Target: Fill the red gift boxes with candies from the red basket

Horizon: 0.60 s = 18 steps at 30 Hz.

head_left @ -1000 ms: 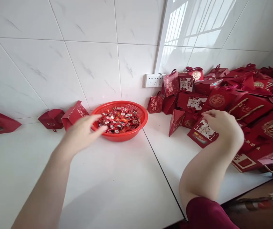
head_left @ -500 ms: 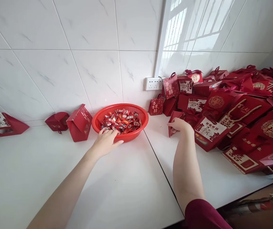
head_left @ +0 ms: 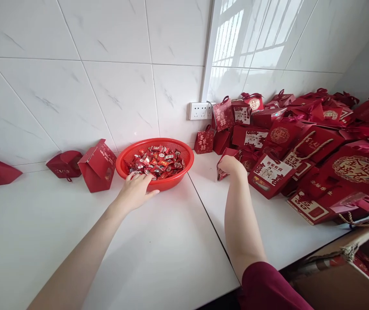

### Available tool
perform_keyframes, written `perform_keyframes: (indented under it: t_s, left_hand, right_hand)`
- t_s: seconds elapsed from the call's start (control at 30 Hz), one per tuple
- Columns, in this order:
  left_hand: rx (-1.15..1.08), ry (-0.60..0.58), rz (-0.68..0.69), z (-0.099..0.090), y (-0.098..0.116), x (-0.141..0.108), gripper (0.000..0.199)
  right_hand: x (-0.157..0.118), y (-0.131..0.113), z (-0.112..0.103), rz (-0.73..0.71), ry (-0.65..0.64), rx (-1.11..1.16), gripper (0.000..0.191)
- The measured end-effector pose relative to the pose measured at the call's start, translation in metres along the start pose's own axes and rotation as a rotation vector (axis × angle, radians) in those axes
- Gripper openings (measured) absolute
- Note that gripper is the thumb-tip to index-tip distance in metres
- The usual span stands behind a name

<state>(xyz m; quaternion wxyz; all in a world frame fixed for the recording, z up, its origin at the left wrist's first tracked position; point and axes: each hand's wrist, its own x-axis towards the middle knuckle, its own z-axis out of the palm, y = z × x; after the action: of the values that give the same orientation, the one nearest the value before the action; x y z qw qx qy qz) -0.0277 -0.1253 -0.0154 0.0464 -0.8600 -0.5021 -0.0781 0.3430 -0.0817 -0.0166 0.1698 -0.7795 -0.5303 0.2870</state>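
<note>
A red plastic basket (head_left: 187, 168) full of wrapped candies (head_left: 158, 162) stands against the tiled wall. My left hand (head_left: 135, 189) rests over the basket's front rim, fingers stretched onto the candies and thumb held apart outside. To the right, my right hand (head_left: 231, 165) is closed on a small red gift box (head_left: 222, 172) that stands on the table. The back of the hand hides much of that box, so how the fingers sit on it is partly covered. Right beside it begins a pile of red gift boxes (head_left: 271, 172).
Several red boxes stand along the wall on the left, among them an open-topped box (head_left: 97, 168) and a smaller one (head_left: 64, 164). A wall socket (head_left: 200, 111) sits behind the table (head_left: 158, 258). A brown carton (head_left: 339, 280) stands at the lower right, below the table edge.
The view has turned to the right, showing more of the carton. My right hand has curled further over the small gift box. My left hand keeps its place at the basket rim.
</note>
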Motion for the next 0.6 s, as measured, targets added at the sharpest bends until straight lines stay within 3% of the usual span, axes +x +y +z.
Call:
perform_keyframes:
  t_s: [0.13, 0.3, 0.47, 0.6]
  left_hand:
    - [0.005, 0.003, 0.003, 0.0, 0.0, 0.0, 0.047]
    - [-0.019, -0.008, 0.001, -0.003, 0.003, -0.002, 0.053]
    - [-0.236, -0.085, -0.02, -0.027, 0.019, -0.013, 0.089]
    - [-0.479, -0.113, 0.114, -0.061, 0.041, -0.033, 0.085]
  right_hand:
    - [-0.014, -0.003, -0.01, -0.11, -0.037, 0.133, 0.013]
    - [-0.058, -0.017, -0.03, -0.361, -0.143, 0.319, 0.021]
    - [-0.103, -0.048, -0.031, -0.699, -0.474, 0.459, 0.038]
    - [-0.12, -0.08, -0.009, -0.821, -0.737, 0.45, 0.044]
